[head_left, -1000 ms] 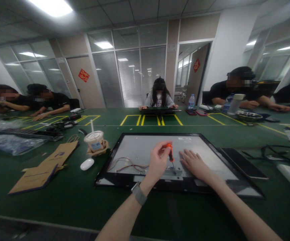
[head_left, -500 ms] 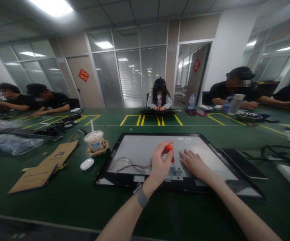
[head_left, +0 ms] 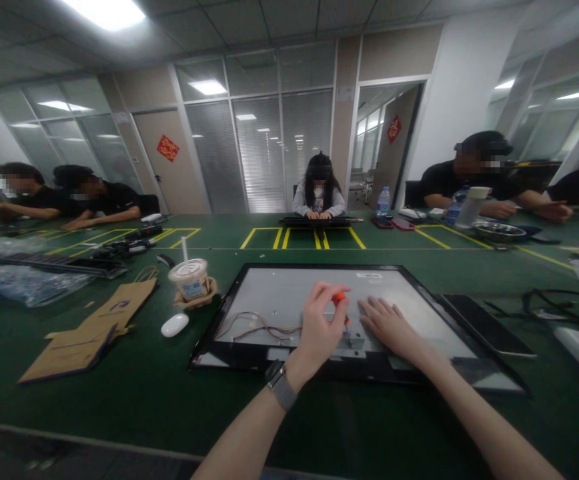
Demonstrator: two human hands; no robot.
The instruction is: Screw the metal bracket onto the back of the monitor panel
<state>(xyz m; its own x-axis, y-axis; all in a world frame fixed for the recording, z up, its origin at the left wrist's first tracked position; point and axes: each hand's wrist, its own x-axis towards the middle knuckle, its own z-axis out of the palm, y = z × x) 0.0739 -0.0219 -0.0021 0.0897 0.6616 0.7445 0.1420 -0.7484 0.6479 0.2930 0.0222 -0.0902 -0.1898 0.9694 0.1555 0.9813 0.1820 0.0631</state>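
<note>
My left hand (head_left: 322,320) is closed around the orange handle of a screwdriver (head_left: 340,298). The screwdriver's shaft points down to a small metal bracket (head_left: 357,346) near the front edge of a flat display panel (head_left: 279,287). Its tip is too small to make out clearly. My right hand (head_left: 388,325) lies flat on the panel's grey back, fingers spread, just right of the screwdriver. Thin coloured wires (head_left: 254,327) with small plugs run across the panel left of my left hand.
Left of the panel are a white mouse (head_left: 175,325), a lidded cup with a straw (head_left: 189,280) and a brown paper bag (head_left: 89,333). To the right lie a dark flat slab (head_left: 487,325) and black cables (head_left: 554,300). A co-worker (head_left: 318,190) sits opposite.
My left hand has turned slightly on the screwdriver handle, and its wrist has rolled a little. My right hand stays in place on the panel.
</note>
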